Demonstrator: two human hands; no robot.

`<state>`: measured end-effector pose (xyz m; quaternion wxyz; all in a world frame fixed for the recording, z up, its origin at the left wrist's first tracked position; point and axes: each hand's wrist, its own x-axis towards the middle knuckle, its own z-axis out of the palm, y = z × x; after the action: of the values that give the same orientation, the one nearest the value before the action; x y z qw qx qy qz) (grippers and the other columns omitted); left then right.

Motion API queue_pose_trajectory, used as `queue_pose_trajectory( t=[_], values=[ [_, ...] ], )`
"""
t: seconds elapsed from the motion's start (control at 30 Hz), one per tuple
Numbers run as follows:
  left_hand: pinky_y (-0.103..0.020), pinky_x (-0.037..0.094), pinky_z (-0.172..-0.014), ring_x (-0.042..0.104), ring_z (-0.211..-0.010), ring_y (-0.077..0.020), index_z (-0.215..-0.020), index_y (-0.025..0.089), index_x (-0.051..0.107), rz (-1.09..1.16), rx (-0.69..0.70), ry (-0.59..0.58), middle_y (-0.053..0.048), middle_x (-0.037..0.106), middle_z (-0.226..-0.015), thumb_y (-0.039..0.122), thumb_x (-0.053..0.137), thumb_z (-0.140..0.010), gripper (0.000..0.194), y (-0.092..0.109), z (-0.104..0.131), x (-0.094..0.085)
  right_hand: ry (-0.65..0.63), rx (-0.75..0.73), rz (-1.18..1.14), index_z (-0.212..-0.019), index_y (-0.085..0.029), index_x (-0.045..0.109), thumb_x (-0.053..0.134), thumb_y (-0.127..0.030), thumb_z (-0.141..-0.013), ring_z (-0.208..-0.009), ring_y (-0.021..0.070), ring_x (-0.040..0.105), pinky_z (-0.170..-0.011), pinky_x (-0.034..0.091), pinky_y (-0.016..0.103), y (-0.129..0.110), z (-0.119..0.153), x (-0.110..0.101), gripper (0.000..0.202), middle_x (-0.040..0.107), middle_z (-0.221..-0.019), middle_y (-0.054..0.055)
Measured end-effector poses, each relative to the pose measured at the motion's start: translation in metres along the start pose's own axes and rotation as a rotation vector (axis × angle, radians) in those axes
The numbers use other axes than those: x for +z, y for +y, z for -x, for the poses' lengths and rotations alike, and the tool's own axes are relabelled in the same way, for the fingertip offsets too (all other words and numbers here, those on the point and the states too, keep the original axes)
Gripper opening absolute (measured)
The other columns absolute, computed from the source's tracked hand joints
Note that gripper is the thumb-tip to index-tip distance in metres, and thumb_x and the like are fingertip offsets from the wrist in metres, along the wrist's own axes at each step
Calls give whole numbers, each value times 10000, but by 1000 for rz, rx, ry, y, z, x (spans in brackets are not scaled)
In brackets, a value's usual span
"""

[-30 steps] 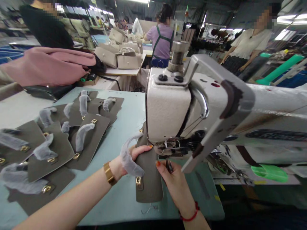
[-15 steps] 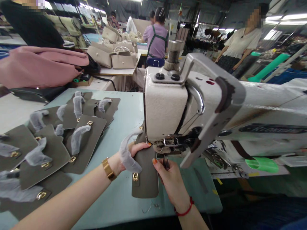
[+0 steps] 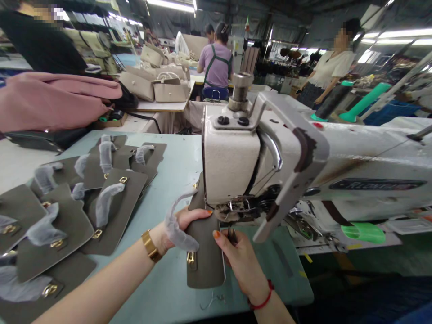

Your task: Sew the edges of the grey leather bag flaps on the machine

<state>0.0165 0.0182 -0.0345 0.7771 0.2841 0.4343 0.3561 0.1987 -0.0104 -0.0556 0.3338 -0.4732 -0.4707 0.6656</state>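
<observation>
My left hand [image 3: 180,225] is closed on a grey-brown leather bag panel [image 3: 207,265], its thumb lying along the top and its other fingers hidden. A handle wrapped in white film [image 3: 180,238] curves over that hand, with a gold metal fitting [image 3: 191,259] at its near end. The panel's far part lies beside and partly behind the head of a sewing machine [image 3: 232,157]. At the panel's right edge, my right hand [image 3: 239,256] is closed around small thread snips [image 3: 231,235], whose dark pointed tips stick up. Its thumb tip is at the panel's edge.
Several similar panels with wrapped handles [image 3: 118,202] lie overlapping at the left of the pale green table [image 3: 175,153]. Loose thread [image 3: 212,300] lies near the front. Pink material [image 3: 57,99], beige bags [image 3: 170,90] and several people stand beyond. A green tube [image 3: 362,232] sits at right.
The whole view has tilted and turned slightly, so the machine and hands appear a little lower. Both hands keep their hold, with hardly any shift against the machine.
</observation>
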Motion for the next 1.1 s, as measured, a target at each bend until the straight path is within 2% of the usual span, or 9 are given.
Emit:
queue_pose_trajectory(
  t=[0.1,0.23,0.3,0.47,0.6,0.83,1.0,1.1],
  values=[
    [-308,532,-729,670,-705,-186,-916,195,697,30,8,18,-37,729,-833,343,698,-724,243,-1,0,1,16,16,-17,-659,-159,495,624,-497,-810,-593,102,326,-528,272,220,4,-1,0,392,365,-622,-32],
    [-308,524,-778,664,-740,-179,-706,184,649,65,17,-2,-21,712,-767,356,741,-658,202,2,3,6,27,14,2,-637,-166,465,632,-517,-795,-590,103,331,-543,291,223,10,-1,1,419,346,-608,-40],
    [-310,525,-792,664,-741,-175,-672,190,626,68,8,9,-3,702,-733,355,753,-633,212,4,3,7,35,12,14,-632,-167,467,627,-521,-793,-581,102,338,-540,297,222,9,-1,1,420,347,-600,-42],
    [-310,536,-778,666,-715,-180,-699,191,632,58,4,45,6,693,-690,334,747,-621,199,3,-1,4,50,-17,56,-652,-156,546,603,-513,-802,-552,108,381,-519,323,220,1,-2,2,392,429,-584,-28],
    [-304,531,-784,680,-787,-212,-756,193,675,23,16,79,-30,735,-812,317,717,-654,165,-1,-5,0,71,-37,101,-645,-151,571,595,-528,-800,-548,117,398,-509,324,223,-3,-2,2,408,453,-567,-19],
    [-336,537,-796,690,-856,-252,-803,213,717,25,-11,50,-38,752,-874,346,698,-683,180,-3,-6,-8,94,-41,160,-631,-155,517,563,-527,-819,-558,111,337,-507,264,229,-3,-6,3,419,360,-563,-35],
    [-369,519,-853,671,-961,-290,-929,212,724,-4,25,59,-48,745,-955,366,717,-655,315,7,-3,3,94,-105,145,-599,-167,459,555,-495,-836,-568,107,320,-516,255,232,0,-10,3,416,361,-580,-34],
    [-387,526,-831,684,-901,-297,-849,205,732,-7,46,80,-50,750,-896,375,730,-598,303,16,1,15,104,-128,147,-596,-169,453,561,-475,-836,-558,104,316,-513,257,231,1,-11,4,404,361,-575,-38]
  ],
)
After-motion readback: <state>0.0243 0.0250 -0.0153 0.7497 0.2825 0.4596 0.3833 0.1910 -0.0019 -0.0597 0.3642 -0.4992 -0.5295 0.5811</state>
